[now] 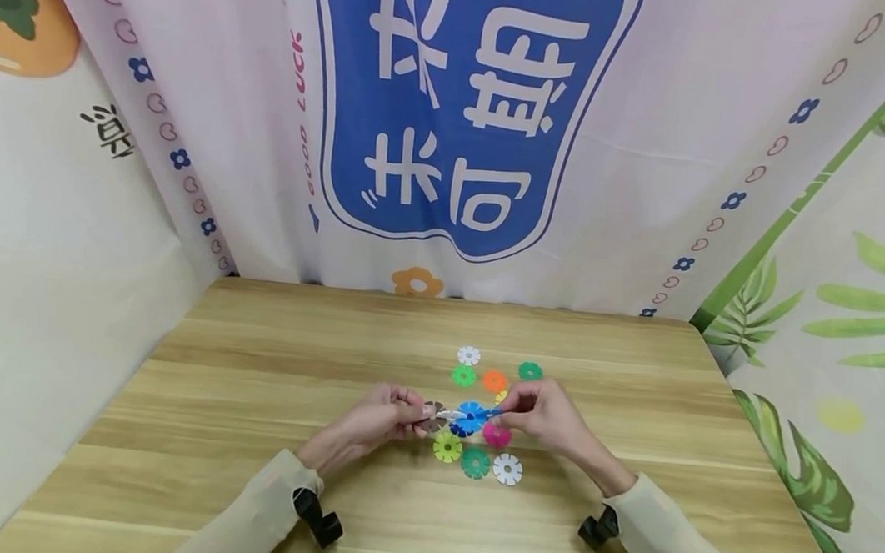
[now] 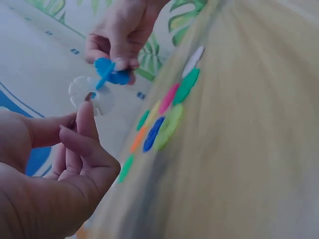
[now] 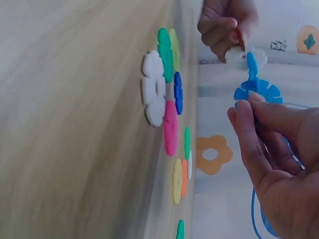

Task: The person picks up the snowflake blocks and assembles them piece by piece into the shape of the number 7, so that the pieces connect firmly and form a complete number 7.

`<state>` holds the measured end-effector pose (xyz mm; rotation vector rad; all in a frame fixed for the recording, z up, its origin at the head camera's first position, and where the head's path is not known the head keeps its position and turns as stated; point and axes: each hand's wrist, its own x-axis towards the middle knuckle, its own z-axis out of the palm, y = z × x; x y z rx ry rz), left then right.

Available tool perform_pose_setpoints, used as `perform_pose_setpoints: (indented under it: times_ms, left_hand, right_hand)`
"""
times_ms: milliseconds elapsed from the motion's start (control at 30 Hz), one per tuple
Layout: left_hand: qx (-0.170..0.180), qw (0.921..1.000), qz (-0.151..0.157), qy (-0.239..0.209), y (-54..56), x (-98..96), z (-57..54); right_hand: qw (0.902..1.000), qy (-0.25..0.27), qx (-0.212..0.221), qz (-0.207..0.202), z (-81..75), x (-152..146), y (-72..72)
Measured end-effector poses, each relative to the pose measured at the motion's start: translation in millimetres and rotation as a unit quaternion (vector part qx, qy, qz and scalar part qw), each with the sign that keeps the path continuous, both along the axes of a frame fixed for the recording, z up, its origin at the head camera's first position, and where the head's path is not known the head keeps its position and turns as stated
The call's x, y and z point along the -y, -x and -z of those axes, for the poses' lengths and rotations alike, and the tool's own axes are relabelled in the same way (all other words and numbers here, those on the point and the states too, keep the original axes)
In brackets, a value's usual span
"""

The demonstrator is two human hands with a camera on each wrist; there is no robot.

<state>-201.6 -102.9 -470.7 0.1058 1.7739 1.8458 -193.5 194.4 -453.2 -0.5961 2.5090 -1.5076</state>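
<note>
Above the table a short chain of notched plastic snowflake discs is stretched between both hands. My left hand (image 1: 371, 419) pinches the brown disc (image 1: 433, 417) at its left end between thumb and fingers. A white disc (image 2: 79, 90) is slotted onto the brown one, seen nearly edge-on from the head. Beyond it comes a blue disc (image 1: 470, 416), joined crosswise to another blue disc (image 3: 269, 93). That last one is pinched by the thumb and fingertips of my right hand (image 1: 546, 413). Fingers cover part of the brown disc and part of the end blue disc.
Loose discs lie flat on the wooden table (image 1: 258, 350) around and under the chain: yellow-green (image 1: 447, 447), teal (image 1: 475, 462), white (image 1: 507, 469), pink (image 1: 498, 435), orange (image 1: 494, 381), bright green (image 1: 463, 375) and several others. A printed curtain (image 1: 619, 194) hangs behind the table.
</note>
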Motion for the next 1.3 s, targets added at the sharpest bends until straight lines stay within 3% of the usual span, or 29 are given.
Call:
perform_pose_setpoints:
  times_ms: [233, 433, 567, 700, 833, 1000, 1300]
  left_hand:
    - [-0.026, 0.9992, -0.022, 0.019, 3.4, 6.6, -12.2]
    - [-0.013, 0.9991, -0.039, 0.014, -4.1, 7.6, -4.2]
    - [0.001, 0.9985, -0.056, -0.002, -7.7, 3.7, 2.8]
    - [0.003, 0.9981, -0.061, -0.006, -6.9, 2.1, 4.0]
    - [0.005, 0.9980, -0.063, -0.004, -6.4, 5.5, 4.6]
    - [0.016, 0.9980, -0.061, -0.003, -9.3, 8.0, 9.9]
    - [0.018, 0.9979, -0.061, -0.014, -5.5, 7.7, 12.2]
  right_hand:
    - [0.9998, 0.014, 0.016, -0.001, 8.8, 11, -4.2]
    - [0.9999, 0.007, 0.013, -0.001, 8.0, 12, -4.4]
    - [0.9987, -0.025, 0.016, -0.040, 6.8, 1, 6.2]
    - [0.9957, -0.065, 0.005, -0.065, 2.6, -21, 27.9]
    - [0.9949, -0.100, -0.015, 0.000, 1.5, -41, 49.4]
    - [0.9867, -0.140, -0.009, 0.082, 6.9, -55, 65.4]
    - [0.9820, -0.168, 0.003, 0.086, 12.1, -56, 84.1]
